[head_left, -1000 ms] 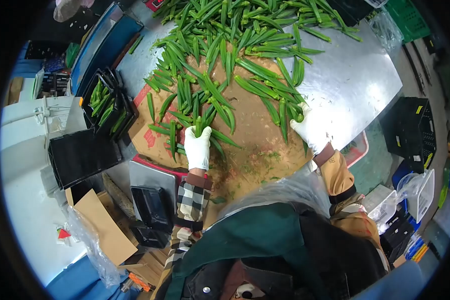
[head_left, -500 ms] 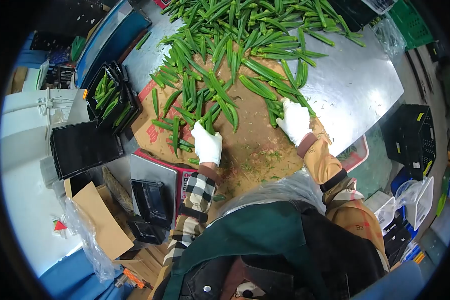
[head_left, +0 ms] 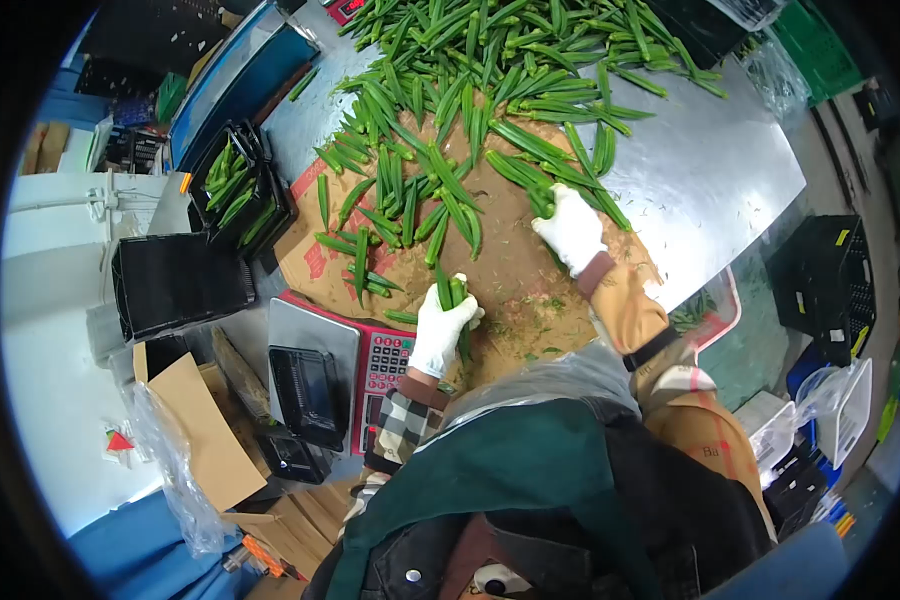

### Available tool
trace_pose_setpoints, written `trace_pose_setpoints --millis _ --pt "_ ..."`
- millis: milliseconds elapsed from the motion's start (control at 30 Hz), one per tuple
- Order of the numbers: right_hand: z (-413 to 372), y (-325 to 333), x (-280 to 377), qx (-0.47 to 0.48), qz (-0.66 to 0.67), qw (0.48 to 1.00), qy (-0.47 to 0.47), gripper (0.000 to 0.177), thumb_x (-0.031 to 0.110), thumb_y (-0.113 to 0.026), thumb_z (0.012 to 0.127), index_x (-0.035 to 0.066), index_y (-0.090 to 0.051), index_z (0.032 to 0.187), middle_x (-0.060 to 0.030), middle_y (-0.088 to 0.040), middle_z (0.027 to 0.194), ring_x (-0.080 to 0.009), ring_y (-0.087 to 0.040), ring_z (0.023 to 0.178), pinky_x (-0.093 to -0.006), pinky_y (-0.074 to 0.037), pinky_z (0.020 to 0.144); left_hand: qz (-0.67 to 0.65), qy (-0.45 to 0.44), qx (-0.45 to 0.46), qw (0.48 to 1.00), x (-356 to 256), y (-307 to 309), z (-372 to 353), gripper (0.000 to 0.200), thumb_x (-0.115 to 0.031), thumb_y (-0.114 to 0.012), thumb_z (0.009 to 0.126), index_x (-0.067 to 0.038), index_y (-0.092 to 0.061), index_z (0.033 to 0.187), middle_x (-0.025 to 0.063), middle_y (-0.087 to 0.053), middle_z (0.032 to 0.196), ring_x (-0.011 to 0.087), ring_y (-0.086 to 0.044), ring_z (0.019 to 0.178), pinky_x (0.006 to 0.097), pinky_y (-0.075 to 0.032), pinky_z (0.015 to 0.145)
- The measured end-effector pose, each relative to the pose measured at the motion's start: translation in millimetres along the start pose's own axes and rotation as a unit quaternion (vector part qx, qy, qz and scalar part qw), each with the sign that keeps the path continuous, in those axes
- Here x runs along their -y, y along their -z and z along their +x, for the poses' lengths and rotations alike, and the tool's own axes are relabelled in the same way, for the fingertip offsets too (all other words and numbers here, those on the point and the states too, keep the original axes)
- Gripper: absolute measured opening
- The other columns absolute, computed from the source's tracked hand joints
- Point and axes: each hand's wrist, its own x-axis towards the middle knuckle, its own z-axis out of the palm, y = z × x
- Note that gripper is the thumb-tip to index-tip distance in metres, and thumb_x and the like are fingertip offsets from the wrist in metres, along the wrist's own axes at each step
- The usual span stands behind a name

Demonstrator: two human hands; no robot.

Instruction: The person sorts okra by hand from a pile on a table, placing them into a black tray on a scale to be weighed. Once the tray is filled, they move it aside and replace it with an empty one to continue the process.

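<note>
A large heap of green okra pods [head_left: 470, 50] spreads over the far part of the metal table, onto brown cardboard [head_left: 510, 260]. My left hand [head_left: 445, 325], in a white glove, is closed around a few okra pods near the cardboard's front left. Farther right, my gloved right hand [head_left: 573, 228] has its fingers closed on okra at the edge of the heap; its fingertips are partly hidden among the pods. Between the hands, okra trimmings lie scattered. Loose pods [head_left: 361, 262] rest left of my left hand.
At left, a red-edged scale [head_left: 385, 362] bears a black tray [head_left: 305, 392]. Black trays with okra [head_left: 232, 185] stand beyond it, above a black crate [head_left: 180, 285]. An open cardboard box [head_left: 205, 435] is at lower left. Black crates [head_left: 825, 290] stand at right.
My left hand has moved right and closer to my body, now with okra in it. My right hand has shifted slightly left and farther away. The view has shifted a little.
</note>
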Motion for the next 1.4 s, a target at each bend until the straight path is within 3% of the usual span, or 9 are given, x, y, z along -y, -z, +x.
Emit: trace_pose_setpoints --millis 233,333,433,600,733,1067,1167,1333,1400 --pt "10 -10 7 0.033 -0.158 0.986 0.040 0.050 0.025 -0.082 0.072 0.003 -0.059 0.109 -0.0188 -0.066 0.096 -0.0354 -0.068 0.094 -0.0428 -0.056 0.082 -0.077 0.016 -0.026 0.997 -9 1 -28 0.044 -0.006 -0.070 0.092 -0.005 -0.053 0.133 0.0041 -0.064 0.101 0.0193 -0.070 0.081 0.0331 -0.058 0.072" --pt "12 6 -11 0.177 0.220 0.959 0.009 0.053 0.021 -0.081 0.075 -0.005 -0.063 0.118 -0.0192 -0.072 0.099 -0.0285 -0.071 0.095 -0.0397 -0.056 0.082 -0.138 0.038 -0.013 0.990 -11 8 -33 0.044 -0.014 -0.069 0.095 -0.007 -0.055 0.136 0.0069 -0.065 0.110 0.0231 -0.070 0.094 0.0374 -0.060 0.079" --pt "-27 39 15 0.362 0.527 0.755 -0.146 0.046 0.017 -0.080 0.079 -0.005 -0.064 0.116 -0.0150 -0.072 0.097 -0.0257 -0.070 0.090 -0.0385 -0.056 0.083 -0.326 0.087 0.066 0.939 -20 0 -36 0.043 -0.018 -0.066 0.097 -0.007 -0.054 0.137 0.0080 -0.065 0.113 0.0256 -0.068 0.104 0.0428 -0.059 0.084" --pt "-101 -14 48 0.299 0.402 0.865 -0.002 0.038 0.017 -0.069 0.094 0.002 -0.060 0.128 -0.0094 -0.069 0.116 -0.0143 -0.066 0.102 -0.0289 -0.054 0.086 -0.269 0.030 0.112 0.956 -23 -29 -42 0.040 -0.032 -0.055 0.106 -0.007 -0.055 0.137 0.0095 -0.065 0.127 0.0233 -0.064 0.115 0.0422 -0.053 0.100" --pt "-99 1 39 0.391 0.673 0.577 -0.246 0.031 0.020 -0.058 0.104 0.003 -0.059 0.131 -0.0080 -0.068 0.120 -0.0170 -0.067 0.107 -0.0334 -0.056 0.092 -0.448 0.086 0.158 0.876 -24 -13 -50 0.037 -0.027 -0.052 0.107 -0.005 -0.055 0.137 0.0112 -0.062 0.134 0.0241 -0.061 0.122 0.0437 -0.050 0.106" --pt "-115 4 62 0.371 0.722 0.540 -0.221 0.033 0.025 -0.058 0.104 0.009 -0.057 0.133 -0.0065 -0.064 0.125 -0.0171 -0.062 0.113 -0.0355 -0.051 0.097 -0.223 -0.041 0.125 0.966 -36 -28 -69 0.043 -0.029 -0.062 0.102 -0.008 -0.054 0.139 0.0051 -0.063 0.127 0.0186 -0.063 0.114 0.0368 -0.053 0.095" --pt "-124 15 86 0.348 0.698 0.590 -0.207 0.039 0.029 -0.059 0.104 0.010 -0.054 0.137 -0.0052 -0.061 0.127 -0.0167 -0.057 0.119 -0.0333 -0.046 0.102 -0.199 -0.052 0.114 0.972 -34 -27 -70 0.044 -0.026 -0.066 0.099 -0.008 -0.054 0.137 0.0036 -0.064 0.122 0.0158 -0.063 0.110 0.0338 -0.053 0.093" --pt "-127 38 107 0.399 0.658 0.609 -0.192 0.096 0.021 -0.070 0.097 0.003 0.000 0.161 -0.0095 -0.039 0.152 -0.0168 -0.045 0.136 -0.0339 -0.037 0.114 -0.346 0.032 0.153 0.925 -15 -2 -73 0.050 -0.035 -0.066 0.098 -0.008 -0.054 0.138 0.0091 -0.064 0.126 0.0224 -0.064 0.114 0.0417 -0.052 0.100" --pt "-128 60 110 0.447 0.651 0.581 -0.196 0.098 0.022 -0.070 0.097 0.001 0.002 0.161 -0.0119 -0.038 0.154 -0.0184 -0.043 0.138 -0.0351 -0.036 0.115 -0.377 0.027 0.147 0.914 -2 1 -75 0.061 -0.047 -0.063 0.097 -0.009 -0.050 0.143 0.0113 -0.061 0.134 0.0267 -0.061 0.121 0.0477 -0.050 0.105"
